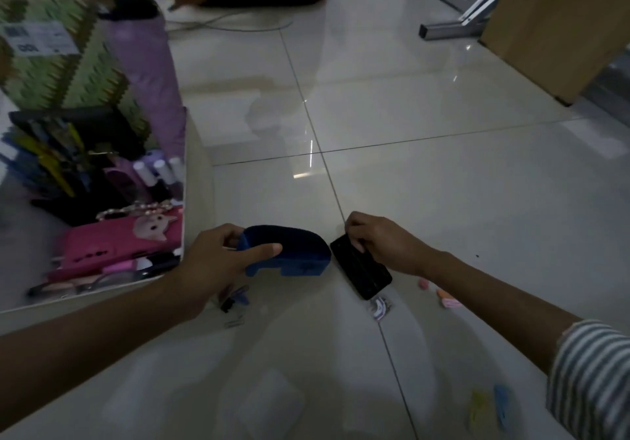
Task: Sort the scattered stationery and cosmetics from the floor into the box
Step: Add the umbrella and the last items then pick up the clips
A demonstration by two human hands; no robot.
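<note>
Head cam: left hand (218,262) has its fingers wrapped round a blue plastic holder (296,252), just right of the box's (199,184) near corner. Right hand (378,242) is a bit further right of the box, fingers pinching the end of a flat black case (363,272) on the floor (443,184). Small clips (227,304) lie near that box corner too.

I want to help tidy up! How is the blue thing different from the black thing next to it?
The blue plastic holder is bulky with a rounded top; the black case is flat and long. The left hand grips the holder from its side; the right hand grips the case at its far end. Both are down by the floor, near the box.
</note>
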